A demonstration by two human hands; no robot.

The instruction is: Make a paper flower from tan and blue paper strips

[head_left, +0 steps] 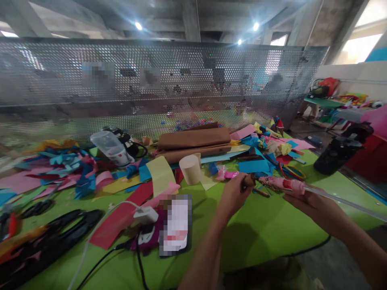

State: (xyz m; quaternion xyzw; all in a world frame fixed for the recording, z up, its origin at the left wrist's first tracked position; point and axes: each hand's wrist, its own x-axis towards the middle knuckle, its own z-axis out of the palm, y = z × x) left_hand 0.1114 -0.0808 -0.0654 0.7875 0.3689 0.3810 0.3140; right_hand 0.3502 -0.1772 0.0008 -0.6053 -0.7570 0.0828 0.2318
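Note:
My right hand (308, 205) is closed around a pink hot glue gun (282, 184), whose nozzle points left. A long translucent glue stick (341, 199) runs out of its back, over my wrist side. Between the fingers of my left hand (234, 197) is a small brown piece (249, 180), its exact kind unclear. The gun's dark nozzle is right beside this piece; whether they touch I cannot tell. Below the nozzle, a short brown stick (261, 193) lies on the green table (242, 241).
A pixelated phone (175, 225) lies by a power strip (148, 237) with cables. Coloured paper scraps (57, 169), a cream roll (190, 169) and folded brown sheets (193, 139) cover the back. A black bottle (335, 155) stands right; a perforated metal screen (151, 88) rises behind.

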